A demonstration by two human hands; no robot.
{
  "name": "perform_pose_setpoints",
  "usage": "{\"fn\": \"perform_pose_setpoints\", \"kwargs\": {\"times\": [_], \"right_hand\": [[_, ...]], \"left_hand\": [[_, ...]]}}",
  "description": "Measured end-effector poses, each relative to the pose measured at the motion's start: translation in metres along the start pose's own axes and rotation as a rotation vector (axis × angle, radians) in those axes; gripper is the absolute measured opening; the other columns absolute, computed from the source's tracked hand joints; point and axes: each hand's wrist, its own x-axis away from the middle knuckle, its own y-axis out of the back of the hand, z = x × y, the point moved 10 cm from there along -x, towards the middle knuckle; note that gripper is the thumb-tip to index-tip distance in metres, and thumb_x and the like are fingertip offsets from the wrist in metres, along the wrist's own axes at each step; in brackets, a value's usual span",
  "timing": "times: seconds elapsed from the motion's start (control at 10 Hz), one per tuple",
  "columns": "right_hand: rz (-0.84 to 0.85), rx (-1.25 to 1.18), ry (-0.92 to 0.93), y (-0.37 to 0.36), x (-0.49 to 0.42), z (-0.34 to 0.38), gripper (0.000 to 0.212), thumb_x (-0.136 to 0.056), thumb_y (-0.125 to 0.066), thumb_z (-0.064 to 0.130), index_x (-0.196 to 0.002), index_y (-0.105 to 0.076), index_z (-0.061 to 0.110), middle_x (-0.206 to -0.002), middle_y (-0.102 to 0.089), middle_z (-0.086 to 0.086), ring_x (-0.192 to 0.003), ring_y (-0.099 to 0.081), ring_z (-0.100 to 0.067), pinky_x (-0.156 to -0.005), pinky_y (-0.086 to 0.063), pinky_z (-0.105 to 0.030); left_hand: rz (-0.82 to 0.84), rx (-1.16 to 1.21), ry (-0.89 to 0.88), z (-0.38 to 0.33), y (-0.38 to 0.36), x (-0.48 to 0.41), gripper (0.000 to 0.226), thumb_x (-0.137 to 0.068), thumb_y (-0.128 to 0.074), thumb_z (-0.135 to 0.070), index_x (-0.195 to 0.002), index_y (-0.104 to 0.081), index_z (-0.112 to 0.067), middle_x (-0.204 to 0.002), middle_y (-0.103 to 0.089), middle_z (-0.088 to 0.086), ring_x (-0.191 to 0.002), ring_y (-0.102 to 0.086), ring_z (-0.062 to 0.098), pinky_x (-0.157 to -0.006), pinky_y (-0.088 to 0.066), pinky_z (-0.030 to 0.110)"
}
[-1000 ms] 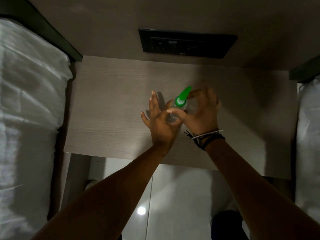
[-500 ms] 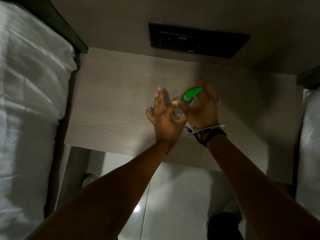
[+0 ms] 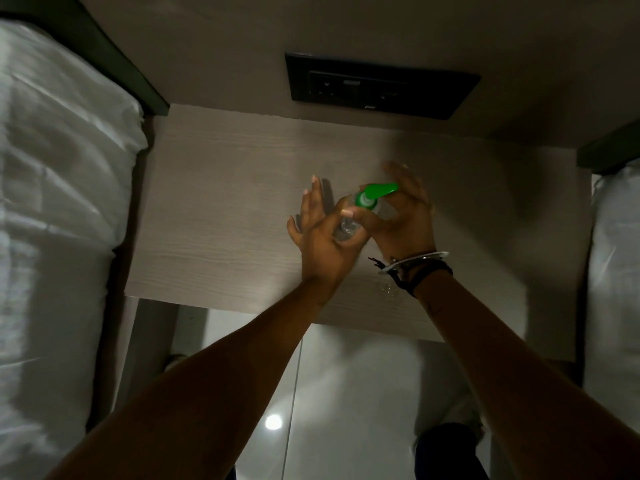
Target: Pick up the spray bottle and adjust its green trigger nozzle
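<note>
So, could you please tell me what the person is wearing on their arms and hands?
Both forearms are bare, with no sleeves in view. The right wrist carries a thin silver bangle and dark corded bands with loose ends beside it. The left hand and its wrist wear nothing; the right hand shows no rings or gloves.

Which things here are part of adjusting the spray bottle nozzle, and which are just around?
In the job:
- spray bottle, clear, held over the table
- green trigger nozzle
- left hand, thumb against the bottle, fingers spread
- right hand, around the nozzle

Just around:
- wooden bedside table
- black socket panel
- white bedding
- bracelets on the right wrist
</note>
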Motion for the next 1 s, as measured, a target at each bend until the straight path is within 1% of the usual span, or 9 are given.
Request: {"fn": "perform_pose_setpoints", "kwargs": {"times": [0.1,0.2,0.3,0.4,0.6,0.7,0.8,0.9,1.0], "right_hand": [[0.036,-0.019,-0.057,0.016,0.006,-0.01,0.078,-0.068,-0.079,0.047,-0.135,-0.047,0.023,-0.155,-0.033,-0.009,-0.144,-0.026,-0.026,-0.114,-0.028,-0.056],[-0.033,0.098,0.049,0.043,0.009,0.008,0.065,-0.068,-0.064,0.063,-0.12,-0.061,0.024,-0.149,-0.042,-0.01,-0.14,-0.032,-0.028,-0.112,-0.029,-0.058],[-0.078,0.299,0.133,0.053,0.007,0.036,0.043,-0.072,-0.067,0.058,-0.09,-0.07,0.019,-0.133,-0.059,-0.01,-0.13,-0.043,-0.032,-0.107,-0.027,-0.061],[-0.064,0.441,0.25,0.045,0.002,0.063,0.034,-0.077,-0.071,0.046,-0.074,-0.071,0.012,-0.134,-0.059,-0.012,-0.128,-0.045,-0.036,-0.105,-0.026,-0.063],[-0.088,0.522,0.162,0.032,0.004,0.074,0.036,-0.083,-0.062,0.036,-0.067,-0.069,0.004,-0.132,-0.06,-0.013,-0.13,-0.045,-0.033,-0.101,-0.029,-0.055],[-0.118,0.539,0.104,0.026,0.012,0.072,0.039,-0.084,-0.055,0.036,-0.068,-0.069,0.004,-0.128,-0.063,-0.013,-0.128,-0.048,-0.031,-0.099,-0.031,-0.051],[-0.101,0.548,0.012,0.023,0.012,0.063,0.042,-0.086,-0.056,0.039,-0.068,-0.068,0.004,-0.122,-0.067,-0.011,-0.124,-0.051,-0.03,-0.099,-0.033,-0.049],[-0.075,0.6,-0.056,0.026,0.007,0.061,0.053,-0.087,-0.048,0.056,-0.062,-0.06,0.01,-0.102,-0.069,-0.01,-0.108,-0.055,-0.031,-0.096,-0.039,-0.05],[-0.127,0.685,-0.116,0.044,0.02,0.06,0.071,-0.081,-0.028,0.079,-0.057,-0.046,0.015,-0.089,-0.065,-0.012,-0.099,-0.056,-0.033,-0.097,-0.038,-0.059]], "left_hand": [[0.101,0.037,-0.004,0.003,-0.001,-0.011,0.056,-0.077,-0.075,-0.043,-0.128,-0.06,-0.027,-0.162,-0.017,0.011,-0.149,-0.009,0.03,-0.116,-0.003,0.058],[0.378,-0.024,-0.063,0.005,-0.007,-0.033,0.066,-0.077,-0.078,-0.039,-0.134,-0.047,-0.034,-0.162,-0.016,0.01,-0.149,-0.008,0.032,-0.117,-0.01,0.06],[0.611,-0.088,-0.107,0.006,-0.011,-0.046,0.064,-0.069,-0.075,-0.057,-0.125,-0.045,-0.051,-0.164,-0.01,0.003,-0.149,-0.002,0.027,-0.117,-0.007,0.06],[0.71,-0.089,-0.066,0.008,-0.013,-0.05,0.063,-0.067,-0.076,-0.055,-0.123,-0.049,-0.055,-0.164,-0.008,-0.005,-0.149,0.002,0.019,-0.118,-0.004,0.059],[0.736,-0.116,-0.061,0.009,-0.016,-0.053,0.064,-0.056,-0.073,-0.06,-0.116,-0.057,-0.046,-0.164,-0.009,-0.006,-0.149,0.003,0.019,-0.118,-0.001,0.057],[0.703,-0.095,-0.061,0.015,-0.017,-0.053,0.05,-0.066,-0.083,-0.04,-0.107,-0.056,-0.052,-0.163,-0.011,-0.006,-0.149,0.002,0.02,-0.118,-0.003,0.057],[0.698,-0.133,-0.06,0.023,-0.019,-0.055,0.054,-0.065,-0.082,-0.044,-0.11,-0.053,-0.051,-0.163,-0.011,-0.007,-0.149,0.003,0.019,-0.118,0.002,0.056],[0.704,-0.19,-0.039,0.013,-0.017,-0.056,0.081,-0.057,-0.08,-0.054,-0.131,-0.052,-0.036,-0.164,-0.008,-0.006,-0.15,0.003,0.02,-0.119,0.004,0.052],[0.716,-0.246,-0.043,0.012,-0.006,-0.055,0.11,-0.061,-0.088,-0.04,-0.147,-0.019,-0.043,-0.164,0.005,-0.001,-0.149,0.007,0.023,-0.117,0.005,0.049]]}}
